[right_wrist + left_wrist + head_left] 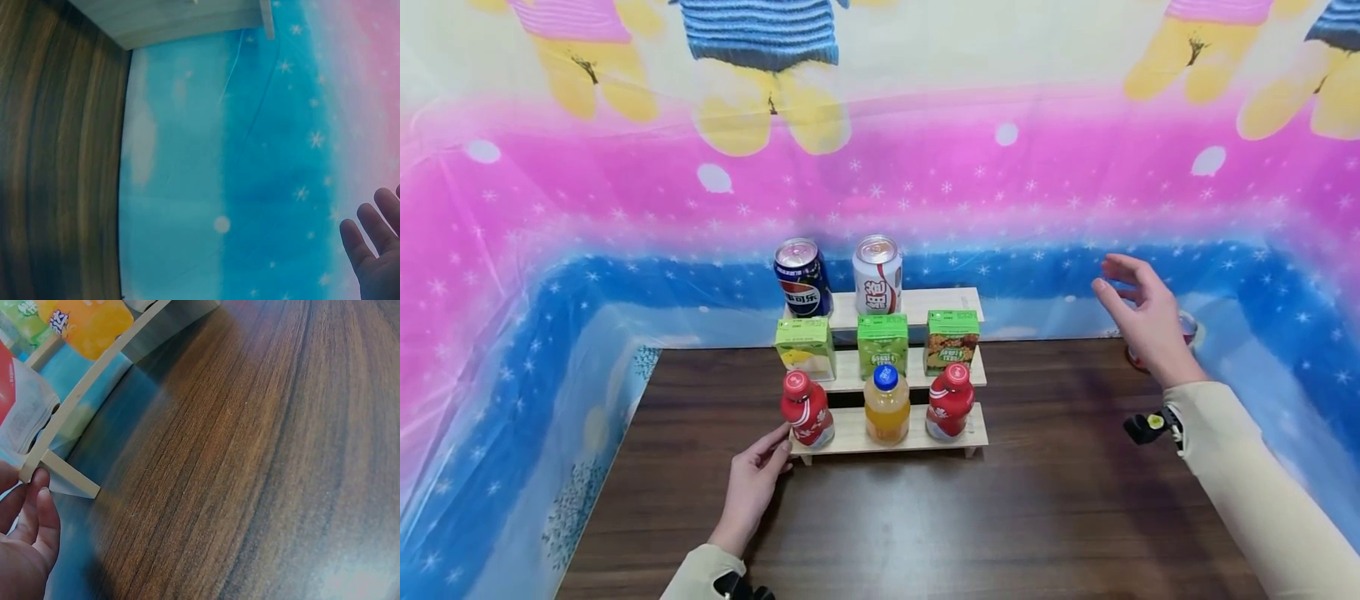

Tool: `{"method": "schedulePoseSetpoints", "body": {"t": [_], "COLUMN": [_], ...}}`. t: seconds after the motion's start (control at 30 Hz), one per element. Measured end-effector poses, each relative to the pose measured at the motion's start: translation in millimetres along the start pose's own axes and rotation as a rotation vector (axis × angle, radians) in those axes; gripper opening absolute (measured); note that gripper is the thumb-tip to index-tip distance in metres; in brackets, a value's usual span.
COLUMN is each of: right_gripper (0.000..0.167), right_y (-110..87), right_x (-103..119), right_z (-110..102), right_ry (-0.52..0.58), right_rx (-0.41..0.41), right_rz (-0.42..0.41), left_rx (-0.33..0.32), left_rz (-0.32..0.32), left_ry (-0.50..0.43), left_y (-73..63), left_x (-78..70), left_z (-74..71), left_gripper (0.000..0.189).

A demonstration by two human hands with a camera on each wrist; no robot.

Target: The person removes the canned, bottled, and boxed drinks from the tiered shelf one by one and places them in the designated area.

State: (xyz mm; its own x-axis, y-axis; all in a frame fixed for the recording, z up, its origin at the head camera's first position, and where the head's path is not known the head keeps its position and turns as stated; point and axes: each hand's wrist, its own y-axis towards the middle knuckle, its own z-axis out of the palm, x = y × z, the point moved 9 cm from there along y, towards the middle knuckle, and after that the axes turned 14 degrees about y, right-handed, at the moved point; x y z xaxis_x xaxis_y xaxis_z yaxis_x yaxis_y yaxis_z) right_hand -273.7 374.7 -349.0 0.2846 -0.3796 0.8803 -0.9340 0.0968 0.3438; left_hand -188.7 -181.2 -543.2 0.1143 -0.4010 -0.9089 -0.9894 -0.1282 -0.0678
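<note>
My left hand (752, 483) is at the near left corner of a three-tier wooden display stand (850, 440). In the left wrist view, its thumb and fingers pinch the end of the lowest board (80, 392). That tier holds a red bottle (808, 412), an orange drink bottle (887, 412) with a blue cap, and another red bottle (949, 408). Behind them stand three juice boxes (882, 337). A dark blue cola can (802, 283) and a white can (877, 279) occupy the top tier. My right hand (1150, 329) is raised on the right, fingers loosely bent, holding nothing.
Partly hidden behind the right hand, a round item (1187, 327) sits near the table's back right; its kind is unclear. Patterned cloth (1037, 208) hangs around the back and sides of the dark wooden table (1037, 517).
</note>
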Motion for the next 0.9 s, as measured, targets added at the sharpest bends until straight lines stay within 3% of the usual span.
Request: {"method": "schedulePoseSetpoints", "body": {"t": [0.63,0.9], "right_gripper": [0.055,0.057], "right_y": [25.4,34.6], "right_x": [50,63], "right_z": [37,58], "right_ry": [0.030,0.075], "right_rx": [0.056,0.112], "right_rz": [-0.090,-0.082], "left_rx": [-0.006,-0.014], "left_rz": [-0.007,-0.011], "left_ry": [0.003,-0.006], "left_y": [0.8,0.1], "left_x": [0.7,-0.4], "left_z": [0.3,0.4], "left_gripper": [0.035,0.034]}}
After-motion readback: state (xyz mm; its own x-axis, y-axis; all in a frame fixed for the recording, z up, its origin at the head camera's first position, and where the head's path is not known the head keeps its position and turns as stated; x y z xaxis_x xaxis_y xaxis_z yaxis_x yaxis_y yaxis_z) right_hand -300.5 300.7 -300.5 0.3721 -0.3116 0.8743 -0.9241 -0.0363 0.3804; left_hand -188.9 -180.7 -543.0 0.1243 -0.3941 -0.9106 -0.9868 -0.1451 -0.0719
